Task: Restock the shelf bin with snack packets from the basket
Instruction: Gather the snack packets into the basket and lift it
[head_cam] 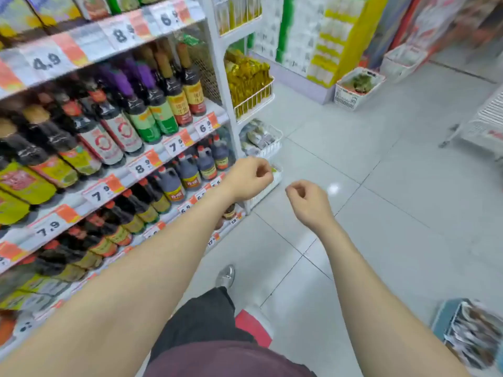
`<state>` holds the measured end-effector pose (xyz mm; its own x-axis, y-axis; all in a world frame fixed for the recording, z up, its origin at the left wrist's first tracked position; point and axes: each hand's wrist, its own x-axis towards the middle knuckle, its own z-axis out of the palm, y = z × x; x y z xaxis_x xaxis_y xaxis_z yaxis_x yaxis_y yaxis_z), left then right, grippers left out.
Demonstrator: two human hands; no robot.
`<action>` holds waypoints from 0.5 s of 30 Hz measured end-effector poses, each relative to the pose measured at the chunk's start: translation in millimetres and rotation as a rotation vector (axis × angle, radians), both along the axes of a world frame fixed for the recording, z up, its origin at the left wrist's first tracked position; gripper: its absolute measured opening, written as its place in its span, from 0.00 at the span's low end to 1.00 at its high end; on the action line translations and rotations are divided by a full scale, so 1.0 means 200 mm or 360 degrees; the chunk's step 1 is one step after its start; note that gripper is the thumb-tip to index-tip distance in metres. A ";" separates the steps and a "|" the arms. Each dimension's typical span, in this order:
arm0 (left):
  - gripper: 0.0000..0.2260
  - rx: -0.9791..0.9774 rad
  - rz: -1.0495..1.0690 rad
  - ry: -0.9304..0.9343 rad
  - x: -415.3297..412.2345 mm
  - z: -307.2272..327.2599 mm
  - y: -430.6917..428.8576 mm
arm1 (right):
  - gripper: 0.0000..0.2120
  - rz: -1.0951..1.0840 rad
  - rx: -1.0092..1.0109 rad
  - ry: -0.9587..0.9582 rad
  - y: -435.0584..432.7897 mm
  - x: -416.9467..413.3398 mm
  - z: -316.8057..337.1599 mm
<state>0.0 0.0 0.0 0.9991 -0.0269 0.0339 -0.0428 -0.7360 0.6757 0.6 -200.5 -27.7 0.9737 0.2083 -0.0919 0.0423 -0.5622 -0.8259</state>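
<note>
My left hand is stretched out in front of the lowest white wire bin on the end of the shelf unit, its fingers curled and nothing visible in them. To its right, my right hand hovers over the floor, also curled with nothing in it. The bin above holds grey snack packets. A blue basket at the bottom right, beside my right forearm, is filled with dark and white snack packets. The left hand hides most of the lowest bin.
Shelves of sauce bottles run along the left. A higher wire bin holds yellow packets. White crates stand on the tiled floor at the back, and a white wire rack is at the right edge. My shoe is below.
</note>
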 end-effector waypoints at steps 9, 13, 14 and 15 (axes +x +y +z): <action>0.09 0.0244 -0.0428 0.0109 0.97 0.05 0.24 | 0.07 -0.0382 -0.0183 0.0022 0.29 0.77 0.05; 0.09 0.0275 -0.0553 0.0174 1.35 0.00 0.18 | 0.08 -0.0436 -0.0212 0.0121 0.24 1.04 0.00; 0.09 0.0275 -0.0574 0.0193 1.44 -0.02 0.15 | 0.09 -0.0446 -0.0230 0.0132 0.21 1.12 -0.01; 0.10 0.0267 -0.0589 0.0215 1.54 -0.03 0.11 | 0.09 -0.0460 -0.0243 0.0140 0.18 1.19 -0.03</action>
<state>307.4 21.2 -6.2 0.9162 -0.3783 -0.1320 -0.2438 -0.7878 0.5656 238.8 -165.5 -33.1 0.9775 -0.0975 -0.1870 -0.2043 -0.6579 -0.7248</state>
